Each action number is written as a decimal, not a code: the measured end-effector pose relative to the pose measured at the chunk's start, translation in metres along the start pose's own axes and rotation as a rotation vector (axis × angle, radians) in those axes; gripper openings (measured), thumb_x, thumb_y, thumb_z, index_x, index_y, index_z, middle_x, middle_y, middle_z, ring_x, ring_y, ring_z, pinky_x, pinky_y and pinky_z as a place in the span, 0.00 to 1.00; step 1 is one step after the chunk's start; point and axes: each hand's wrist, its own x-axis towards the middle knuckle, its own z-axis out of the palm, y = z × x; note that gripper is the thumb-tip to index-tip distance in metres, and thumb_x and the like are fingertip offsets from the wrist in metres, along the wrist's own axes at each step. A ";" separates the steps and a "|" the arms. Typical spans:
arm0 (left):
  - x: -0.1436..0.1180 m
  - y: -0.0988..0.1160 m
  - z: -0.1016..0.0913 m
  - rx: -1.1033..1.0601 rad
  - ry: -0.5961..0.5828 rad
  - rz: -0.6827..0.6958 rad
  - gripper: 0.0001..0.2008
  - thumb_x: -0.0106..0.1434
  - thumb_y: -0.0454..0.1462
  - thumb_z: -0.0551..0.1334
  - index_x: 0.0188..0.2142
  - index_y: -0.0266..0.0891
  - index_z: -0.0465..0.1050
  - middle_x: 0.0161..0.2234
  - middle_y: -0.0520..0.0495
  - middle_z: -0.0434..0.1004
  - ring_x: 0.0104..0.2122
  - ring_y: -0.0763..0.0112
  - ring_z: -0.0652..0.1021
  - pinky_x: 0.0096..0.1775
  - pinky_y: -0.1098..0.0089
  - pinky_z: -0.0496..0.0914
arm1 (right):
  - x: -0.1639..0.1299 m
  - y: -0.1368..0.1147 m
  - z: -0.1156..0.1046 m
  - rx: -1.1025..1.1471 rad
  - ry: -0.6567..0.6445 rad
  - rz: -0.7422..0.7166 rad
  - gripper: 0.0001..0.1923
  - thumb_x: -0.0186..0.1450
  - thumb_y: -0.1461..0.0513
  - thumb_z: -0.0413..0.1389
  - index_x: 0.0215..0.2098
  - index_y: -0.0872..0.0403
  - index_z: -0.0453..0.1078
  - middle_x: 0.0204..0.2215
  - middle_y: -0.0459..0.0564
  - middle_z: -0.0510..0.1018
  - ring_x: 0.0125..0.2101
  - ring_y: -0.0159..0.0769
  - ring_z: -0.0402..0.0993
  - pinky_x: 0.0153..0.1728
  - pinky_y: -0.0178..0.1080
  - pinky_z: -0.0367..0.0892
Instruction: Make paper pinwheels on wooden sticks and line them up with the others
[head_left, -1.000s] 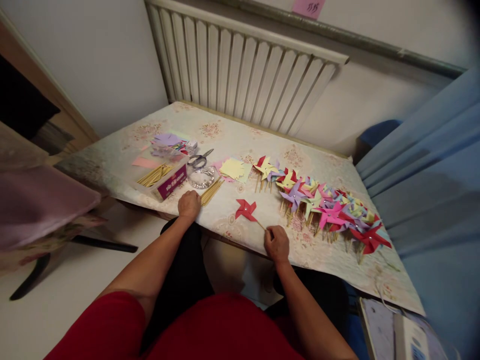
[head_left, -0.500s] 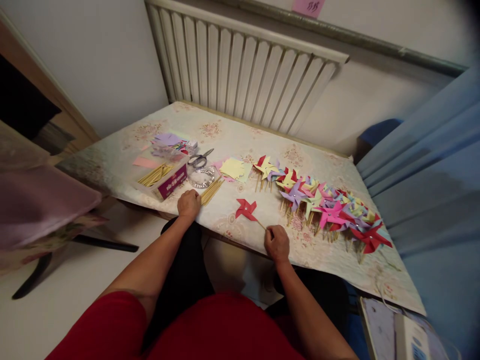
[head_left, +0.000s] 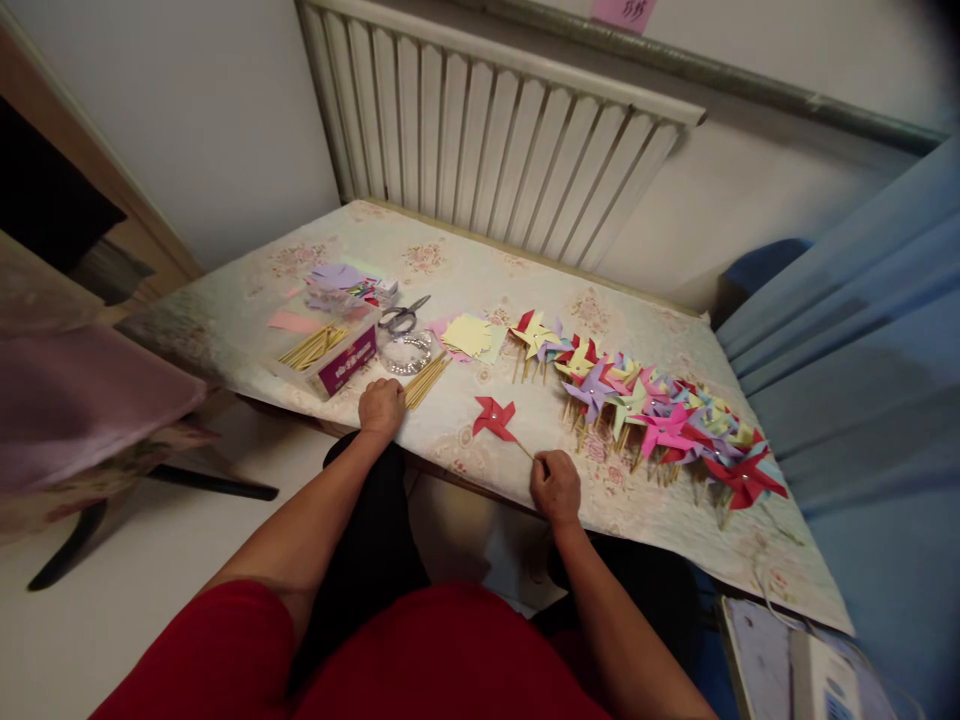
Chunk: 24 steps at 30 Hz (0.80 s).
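Observation:
My right hand [head_left: 556, 485] is closed around the lower end of a thin stick at the table's front edge. On the stick's other end is a red paper pinwheel [head_left: 493, 417], its face up just over the tablecloth. Curled up, my left hand [head_left: 382, 407] rests on the front edge; its inner side is hidden, so what it holds, if anything, cannot be seen. Just right of that hand lies a loose bundle of wooden sticks [head_left: 427, 382]. Behind them are a round clear dish [head_left: 406, 353] of small shiny pieces and a stack of pale paper pieces [head_left: 466, 338].
Many colourful finished pinwheels [head_left: 630, 405] lie in rows on the right of the table. To the left stand a purple-labelled plastic box [head_left: 346, 366] of sticks, scissors [head_left: 403, 316] and coloured paper [head_left: 337, 280]. A radiator [head_left: 495, 130] runs behind; a blue curtain [head_left: 877, 330] hangs at right.
Both hands and the red pinwheel hold the same places on the table. Only the camera view has shifted very slightly.

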 end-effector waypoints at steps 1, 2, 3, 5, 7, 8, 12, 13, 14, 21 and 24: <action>0.000 0.000 0.000 0.006 -0.004 -0.003 0.11 0.64 0.36 0.54 0.36 0.38 0.76 0.39 0.39 0.76 0.43 0.55 0.73 0.43 0.61 0.66 | 0.000 0.000 0.000 0.000 -0.003 0.000 0.07 0.66 0.67 0.51 0.33 0.52 0.68 0.29 0.49 0.71 0.34 0.39 0.67 0.38 0.41 0.63; 0.000 0.001 0.000 0.012 -0.008 -0.007 0.11 0.64 0.37 0.54 0.36 0.38 0.76 0.39 0.38 0.76 0.44 0.54 0.73 0.43 0.60 0.66 | 0.000 0.000 0.000 -0.001 -0.004 0.001 0.07 0.66 0.67 0.51 0.32 0.52 0.68 0.29 0.49 0.71 0.34 0.39 0.67 0.38 0.41 0.63; 0.000 0.001 0.000 0.018 -0.011 -0.011 0.11 0.64 0.37 0.54 0.36 0.38 0.75 0.39 0.37 0.76 0.44 0.53 0.73 0.44 0.60 0.66 | 0.000 0.000 0.000 -0.002 -0.004 0.001 0.07 0.66 0.67 0.51 0.32 0.52 0.68 0.29 0.49 0.71 0.34 0.39 0.67 0.38 0.41 0.63; 0.000 0.002 0.000 0.031 -0.017 -0.019 0.11 0.64 0.37 0.54 0.37 0.36 0.75 0.40 0.36 0.75 0.45 0.51 0.72 0.44 0.59 0.66 | 0.000 0.000 0.000 -0.004 -0.005 0.000 0.07 0.66 0.67 0.51 0.32 0.52 0.68 0.29 0.49 0.71 0.34 0.39 0.67 0.38 0.41 0.63; 0.001 0.003 0.000 0.045 -0.026 -0.023 0.12 0.65 0.37 0.54 0.37 0.35 0.75 0.40 0.34 0.75 0.46 0.50 0.72 0.44 0.58 0.66 | 0.000 0.000 -0.001 -0.009 -0.006 0.000 0.07 0.66 0.67 0.50 0.32 0.52 0.68 0.29 0.49 0.71 0.34 0.39 0.67 0.38 0.41 0.63; 0.001 0.003 0.000 0.049 -0.030 -0.022 0.13 0.65 0.37 0.53 0.38 0.35 0.75 0.41 0.34 0.75 0.46 0.50 0.72 0.44 0.58 0.66 | 0.000 -0.001 -0.001 -0.011 -0.006 0.000 0.07 0.66 0.67 0.50 0.32 0.52 0.68 0.29 0.49 0.71 0.34 0.39 0.67 0.38 0.41 0.63; 0.002 0.005 -0.001 0.051 -0.029 -0.020 0.14 0.65 0.37 0.52 0.38 0.33 0.74 0.41 0.33 0.74 0.46 0.49 0.72 0.45 0.56 0.66 | 0.000 -0.001 -0.001 -0.017 -0.005 0.001 0.07 0.66 0.67 0.50 0.32 0.52 0.68 0.29 0.49 0.71 0.34 0.39 0.67 0.39 0.41 0.63; 0.002 0.005 -0.001 0.048 -0.027 -0.020 0.14 0.65 0.37 0.51 0.38 0.33 0.74 0.41 0.32 0.74 0.46 0.49 0.72 0.46 0.56 0.66 | 0.000 -0.002 -0.001 -0.015 -0.005 0.001 0.07 0.66 0.67 0.50 0.32 0.52 0.68 0.29 0.49 0.71 0.34 0.39 0.67 0.39 0.41 0.63; 0.002 0.005 -0.001 0.044 -0.023 -0.019 0.14 0.65 0.37 0.51 0.38 0.33 0.74 0.41 0.32 0.74 0.46 0.49 0.72 0.46 0.56 0.66 | 0.000 -0.002 -0.001 -0.013 -0.003 0.000 0.07 0.66 0.67 0.50 0.32 0.52 0.68 0.29 0.49 0.71 0.34 0.39 0.67 0.39 0.40 0.63; -0.001 0.004 -0.004 -0.031 0.073 0.008 0.10 0.65 0.36 0.52 0.35 0.36 0.71 0.39 0.34 0.73 0.45 0.50 0.71 0.47 0.55 0.66 | 0.000 -0.001 0.000 0.001 0.008 0.003 0.08 0.66 0.66 0.50 0.32 0.52 0.69 0.28 0.49 0.71 0.34 0.39 0.67 0.39 0.41 0.63; -0.005 0.003 -0.006 -0.112 0.106 0.021 0.08 0.65 0.34 0.52 0.35 0.38 0.69 0.38 0.36 0.72 0.45 0.52 0.71 0.48 0.55 0.66 | 0.000 0.001 0.001 0.024 0.012 0.024 0.08 0.66 0.65 0.50 0.32 0.52 0.70 0.29 0.50 0.72 0.34 0.39 0.68 0.39 0.41 0.64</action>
